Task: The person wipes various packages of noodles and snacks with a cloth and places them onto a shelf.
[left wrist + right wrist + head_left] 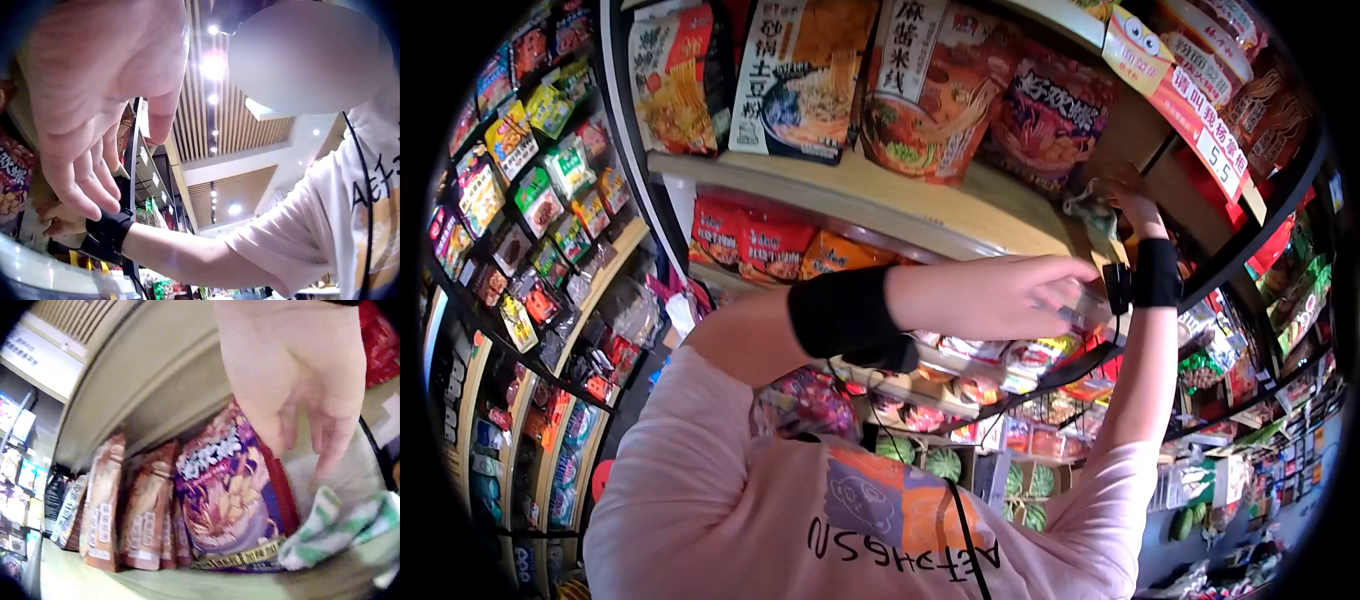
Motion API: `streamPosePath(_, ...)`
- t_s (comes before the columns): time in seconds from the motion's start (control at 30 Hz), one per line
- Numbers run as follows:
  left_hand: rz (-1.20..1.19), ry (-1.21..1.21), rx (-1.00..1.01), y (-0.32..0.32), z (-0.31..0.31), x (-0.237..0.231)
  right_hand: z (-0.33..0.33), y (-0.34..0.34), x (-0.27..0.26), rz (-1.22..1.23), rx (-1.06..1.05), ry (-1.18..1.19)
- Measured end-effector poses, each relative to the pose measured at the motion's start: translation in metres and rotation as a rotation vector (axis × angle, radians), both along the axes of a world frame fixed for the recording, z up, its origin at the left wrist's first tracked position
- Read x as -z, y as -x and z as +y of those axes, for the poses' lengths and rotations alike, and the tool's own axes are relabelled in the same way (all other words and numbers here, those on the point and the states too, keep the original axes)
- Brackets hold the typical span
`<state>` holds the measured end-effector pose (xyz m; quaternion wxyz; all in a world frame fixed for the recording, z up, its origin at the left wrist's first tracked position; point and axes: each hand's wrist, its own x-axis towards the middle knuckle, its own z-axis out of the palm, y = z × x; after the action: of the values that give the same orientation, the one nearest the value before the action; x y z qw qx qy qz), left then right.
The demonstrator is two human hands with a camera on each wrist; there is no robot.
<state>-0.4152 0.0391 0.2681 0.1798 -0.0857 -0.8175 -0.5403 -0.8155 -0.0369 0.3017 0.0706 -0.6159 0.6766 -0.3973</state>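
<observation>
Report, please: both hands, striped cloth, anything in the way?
Right hand near striped cloth. Left hand empty. Cloth beside purple packet. Nothing seen in the way.

“砂锅土豆粉” on a white bag (805,80), “麻酱米线” on an orange bag (935,95), “好欢螺” on a purple bag (1050,120), “请叫我杨掌柜” on a shelf strip (1190,110), “5.5” on its price label (1222,166), black capitals including A and E on a shirt (790,500), much other print too blurred
</observation>
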Motion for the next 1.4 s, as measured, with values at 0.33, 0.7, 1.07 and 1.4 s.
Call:
streamPosePath(0.33,-0.237,-0.439,-0.18,-0.164,0.004,0.138,-0.048,0.042,0.043,0.141,-0.054,-0.693)
streamPosePath(0.7,-0.276,-0.913,-1.064,-0.37,0.073,0.274,0.051,-0.059,0.004,0.541,0.162,-0.559)
streamPosePath(1.07,-0.255,-1.117,-1.016,-0.42,0.013,0.422,0.178,-0.408,0.159,-0.701,-0.072,0.033)
streamPosePath(1.4,-0.246,-1.173,-0.993,-0.467,-0.006,0.563,0.101,-0.559,0.225,-1.151,-1.011,-0.588)
